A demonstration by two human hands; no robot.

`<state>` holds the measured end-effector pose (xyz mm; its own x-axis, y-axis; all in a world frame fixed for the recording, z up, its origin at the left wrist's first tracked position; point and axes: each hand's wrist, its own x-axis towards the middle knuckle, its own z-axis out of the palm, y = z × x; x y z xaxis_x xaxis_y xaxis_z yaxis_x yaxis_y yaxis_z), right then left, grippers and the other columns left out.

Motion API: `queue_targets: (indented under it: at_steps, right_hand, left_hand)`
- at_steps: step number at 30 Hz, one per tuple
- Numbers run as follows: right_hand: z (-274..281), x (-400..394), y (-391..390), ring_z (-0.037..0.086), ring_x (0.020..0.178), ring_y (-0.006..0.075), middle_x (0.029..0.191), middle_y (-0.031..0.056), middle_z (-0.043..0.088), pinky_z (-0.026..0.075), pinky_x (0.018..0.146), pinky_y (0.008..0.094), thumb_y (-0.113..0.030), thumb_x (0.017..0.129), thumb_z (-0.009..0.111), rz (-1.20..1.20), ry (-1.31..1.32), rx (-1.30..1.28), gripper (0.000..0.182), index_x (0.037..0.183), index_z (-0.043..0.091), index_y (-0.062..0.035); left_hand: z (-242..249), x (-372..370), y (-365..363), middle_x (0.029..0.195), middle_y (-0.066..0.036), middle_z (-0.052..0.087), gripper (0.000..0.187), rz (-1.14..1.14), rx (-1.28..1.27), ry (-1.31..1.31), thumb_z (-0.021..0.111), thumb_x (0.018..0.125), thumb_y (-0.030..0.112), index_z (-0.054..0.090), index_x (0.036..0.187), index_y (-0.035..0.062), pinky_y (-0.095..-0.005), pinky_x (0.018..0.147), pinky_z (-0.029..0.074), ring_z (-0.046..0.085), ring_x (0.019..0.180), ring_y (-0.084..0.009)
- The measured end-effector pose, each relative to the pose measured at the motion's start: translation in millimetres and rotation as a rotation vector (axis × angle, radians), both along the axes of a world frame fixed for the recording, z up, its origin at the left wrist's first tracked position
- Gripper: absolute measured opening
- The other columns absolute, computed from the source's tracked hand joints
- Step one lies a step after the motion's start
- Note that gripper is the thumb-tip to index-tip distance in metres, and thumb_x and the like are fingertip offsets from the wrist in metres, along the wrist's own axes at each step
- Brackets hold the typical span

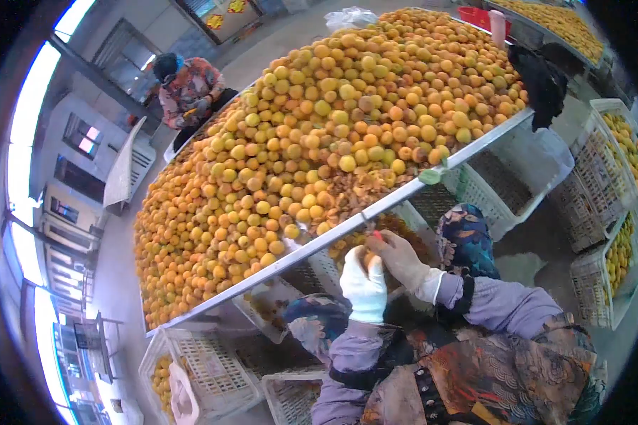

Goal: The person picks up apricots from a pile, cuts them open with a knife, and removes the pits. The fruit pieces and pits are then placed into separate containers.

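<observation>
My left hand [364, 289], in a white glove, is closed around an apricot [369, 259], mostly covered by the fingers. Close against it, my right hand [406, 266], in a paler tan glove, pinches a small tool with a red part [377, 234]; its thin tip points toward the table edge, and its exact kind is hard to make out. Both hands are just in front of the metal rim [298, 263] of a table heaped with apricots [312, 142]. Brown, torn fruit scraps [361, 190] lie on the table beyond the hands. Cut fruit [404, 230] shows in a crate below.
White plastic crates [213, 372] stand under and beside the table, and stacked crates of fruit [609, 212] rise at right. A black bag [542, 78] hangs over the far right corner. Another person [188, 92] sits across the table at left.
</observation>
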<state>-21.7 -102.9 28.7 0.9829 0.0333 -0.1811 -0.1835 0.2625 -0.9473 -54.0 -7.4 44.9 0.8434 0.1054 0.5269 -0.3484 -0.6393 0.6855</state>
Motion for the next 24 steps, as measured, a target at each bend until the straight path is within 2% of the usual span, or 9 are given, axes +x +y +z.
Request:
queue_targets:
  at_steps: [4, 6, 12, 14, 16, 18, 19, 20, 24]
  right_hand:
    - [13.1, -4.8, 12.9, 0.051, 0.071, 0.0119, 0.078, 0.0048, 0.058, 0.043, 0.066, 0.0279, -0.030, 0.086, 0.057, -0.097, 0.063, 0.133, 0.028, 0.091, 0.058, -0.0022]
    - [0.4, 0.4, 19.1, 0.049, 0.066, 0.0109, 0.070, 0.0044, 0.056, 0.042, 0.062, 0.0275, -0.026, 0.084, 0.057, -0.137, 0.038, 0.084, 0.025, 0.085, 0.058, -0.0013]
    - [-1.3, 4.2, 22.1, 0.056, 0.064, 0.0213, 0.069, 0.0138, 0.059, 0.044, 0.062, 0.0336, -0.025, 0.082, 0.054, -0.209, -0.020, -0.199, 0.026, 0.084, 0.059, 0.0007]
    - [10.2, 3.2, 17.9, 0.058, 0.067, 0.0267, 0.073, 0.0169, 0.061, 0.045, 0.064, 0.0357, -0.024, 0.082, 0.053, -0.164, -0.054, -0.286, 0.025, 0.087, 0.059, 0.0001]
    - [10.2, 6.7, 16.7, 0.058, 0.066, 0.0270, 0.073, 0.0159, 0.061, 0.045, 0.064, 0.0357, -0.024, 0.081, 0.053, -0.166, -0.074, -0.332, 0.025, 0.087, 0.060, -0.0004]
    - [10.0, 7.5, 15.3, 0.059, 0.068, 0.0272, 0.074, 0.0161, 0.062, 0.045, 0.065, 0.0356, -0.024, 0.081, 0.054, -0.109, -0.063, -0.379, 0.025, 0.088, 0.060, -0.0010]
    - [15.5, 4.7, 14.5, 0.060, 0.070, 0.0296, 0.075, 0.0172, 0.062, 0.045, 0.065, 0.0362, -0.024, 0.080, 0.053, -0.107, -0.079, -0.323, 0.024, 0.087, 0.059, -0.0016]
    - [16.1, 5.9, 14.0, 0.060, 0.070, 0.0296, 0.075, 0.0172, 0.062, 0.045, 0.065, 0.0362, -0.024, 0.080, 0.053, -0.112, -0.070, -0.331, 0.024, 0.087, 0.059, -0.0016]
    - [15.2, 8.3, 10.0, 0.060, 0.073, 0.0324, 0.077, 0.0181, 0.062, 0.046, 0.067, 0.0369, -0.025, 0.080, 0.054, -0.090, -0.117, -0.389, 0.024, 0.088, 0.059, -0.0027]
  left_hand:
    - [0.8, 1.4, -2.3, 0.078, -0.015, 0.061, 0.027, 0.038, -0.020, 0.036, 0.051, 0.091, 0.030, 0.055, 0.096, 0.0040, -0.0358, 0.063, 0.048, 0.061, 0.069, -0.0300]
    - [3.6, -1.4, -5.2, 0.077, -0.014, 0.060, 0.026, 0.054, -0.100, 0.102, 0.048, 0.093, 0.028, 0.054, 0.095, 0.0032, -0.0361, 0.062, 0.046, 0.059, 0.066, -0.0302]
    - [-5.4, 2.2, -8.9, 0.081, -0.015, 0.054, 0.024, 0.094, -0.310, 0.232, 0.039, 0.095, 0.020, 0.051, 0.094, -0.0006, -0.0339, 0.069, 0.043, 0.053, 0.074, -0.0270]
    - [-11.9, 3.8, -8.0, 0.081, -0.016, 0.055, 0.026, 0.087, -0.328, 0.217, 0.041, 0.095, 0.023, 0.051, 0.093, -0.0006, -0.0342, 0.068, 0.043, 0.052, 0.073, -0.0260]
    - [-14.7, 9.4, -7.3, 0.081, -0.016, 0.056, 0.028, 0.081, -0.348, 0.194, 0.043, 0.095, 0.026, 0.051, 0.092, -0.0005, -0.0345, 0.068, 0.042, 0.051, 0.072, -0.0250]
    - [-21.1, 11.4, -7.8, 0.084, -0.014, 0.055, 0.029, 0.118, -0.526, 0.291, 0.041, 0.095, 0.024, 0.051, 0.091, -0.0019, -0.0324, 0.073, 0.041, 0.048, 0.077, -0.0199]
    - [-49.7, 18.8, 0.8, 0.086, -0.015, 0.054, 0.028, 0.061, -0.870, 0.396, 0.038, 0.094, 0.022, 0.052, 0.091, -0.0029, -0.0322, 0.075, 0.040, 0.048, 0.080, -0.0218]
    - [-73.5, 23.3, 7.7, 0.089, -0.015, 0.053, 0.028, 0.046, -0.716, 0.318, 0.038, 0.094, 0.020, 0.052, 0.093, -0.0033, -0.0327, 0.077, 0.040, 0.049, 0.083, -0.0240]
    - [-26.5, 15.9, 1.6, 0.092, -0.016, 0.054, 0.028, 0.012, -0.597, 0.359, 0.038, 0.095, 0.023, 0.051, 0.098, -0.0016, -0.0340, 0.077, 0.041, 0.051, 0.083, -0.0270]
